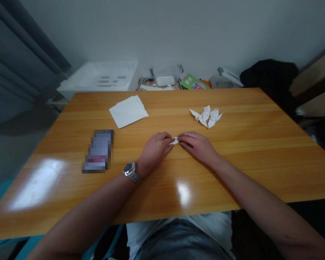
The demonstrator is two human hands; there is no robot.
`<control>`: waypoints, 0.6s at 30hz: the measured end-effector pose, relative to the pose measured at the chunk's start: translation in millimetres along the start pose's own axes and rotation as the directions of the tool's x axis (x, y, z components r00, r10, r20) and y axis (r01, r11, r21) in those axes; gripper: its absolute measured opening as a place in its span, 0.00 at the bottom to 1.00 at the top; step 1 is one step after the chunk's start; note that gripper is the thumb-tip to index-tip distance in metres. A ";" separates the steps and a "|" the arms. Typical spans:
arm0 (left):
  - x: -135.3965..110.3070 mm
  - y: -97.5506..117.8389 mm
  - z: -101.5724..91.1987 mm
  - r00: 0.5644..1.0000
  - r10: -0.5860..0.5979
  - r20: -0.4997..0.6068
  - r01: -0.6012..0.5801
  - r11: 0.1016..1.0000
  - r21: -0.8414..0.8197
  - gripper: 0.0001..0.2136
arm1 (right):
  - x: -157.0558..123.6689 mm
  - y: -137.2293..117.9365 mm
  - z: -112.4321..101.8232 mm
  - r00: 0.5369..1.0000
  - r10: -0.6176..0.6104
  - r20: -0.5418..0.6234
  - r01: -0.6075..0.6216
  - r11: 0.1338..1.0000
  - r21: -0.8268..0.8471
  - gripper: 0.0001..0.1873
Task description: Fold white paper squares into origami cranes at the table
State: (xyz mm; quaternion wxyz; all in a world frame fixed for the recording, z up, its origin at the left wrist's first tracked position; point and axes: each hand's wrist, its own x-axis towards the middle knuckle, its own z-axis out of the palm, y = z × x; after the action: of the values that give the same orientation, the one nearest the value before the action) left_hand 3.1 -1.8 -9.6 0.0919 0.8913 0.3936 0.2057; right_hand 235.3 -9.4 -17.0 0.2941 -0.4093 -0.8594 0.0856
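A small folded piece of white paper (174, 141) lies at the middle of the wooden table, mostly covered by fingers. My left hand (155, 150), with a metal watch on the wrist, has its fingers closed on the paper's left side. From the other side, my right hand (199, 146) pinches the paper's right end with thumb and fingertips. Beyond the right hand sits a cluster of folded white paper figures (206, 116). A short stack of white paper sheets (129, 111) rests beyond the left hand.
A phone-like device (99, 151), blurred out, lies left on the wooden table (157, 195). Past the far edge are a white plastic bin (97, 77), a green booklet (193, 82) and a clear container (224, 80). A black cloth-like heap (269, 77) stands at the back right.
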 end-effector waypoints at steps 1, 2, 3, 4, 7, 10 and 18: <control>0.1 0.1 0.1 1.000 0.004 0.002 -0.004 1.000 -0.005 0.11 | 0.0 0.8 0.7 1.000 -0.003 0.003 0.003 1.000 0.006 0.10; 0.2 0.2 0.2 1.000 0.007 0.002 -0.007 1.000 -0.013 0.11 | 0.1 1.2 1.3 1.000 -0.004 0.005 0.004 1.000 0.010 0.10; 0.3 0.2 0.3 1.000 0.008 0.003 -0.008 1.000 -0.023 0.11 | 0.2 1.3 1.8 1.000 -0.005 0.006 0.005 1.000 0.012 0.10; 0.3 0.3 0.4 1.000 0.009 0.003 -0.009 0.999 -0.035 0.10 | 0.3 1.3 2.1 1.000 -0.005 0.007 0.004 1.000 0.013 0.09; 0.3 0.6 0.0 1.000 -0.003 0.004 0.003 0.998 -0.062 0.09 | 0.5 1.3 2.7 1.000 -0.008 0.003 0.008 1.000 0.014 0.08; 0.4 1.4 -1.2 1.000 -0.012 0.014 0.012 0.998 -0.054 0.08 | 0.2 2.0 3.4 1.000 -0.019 0.006 0.019 1.000 0.002 0.08; -0.6 -2.4 -2.0 0.998 0.064 0.016 -0.064 0.998 -0.025 0.11 | -0.4 2.1 2.5 0.998 -0.056 0.024 0.058 0.992 -0.112 0.10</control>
State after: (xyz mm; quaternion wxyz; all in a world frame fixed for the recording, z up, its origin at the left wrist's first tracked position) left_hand 0.3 -0.6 -8.8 0.0995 0.9039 0.3614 0.2058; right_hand 235.4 -8.1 -20.1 0.2639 -0.3996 -0.8773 0.0330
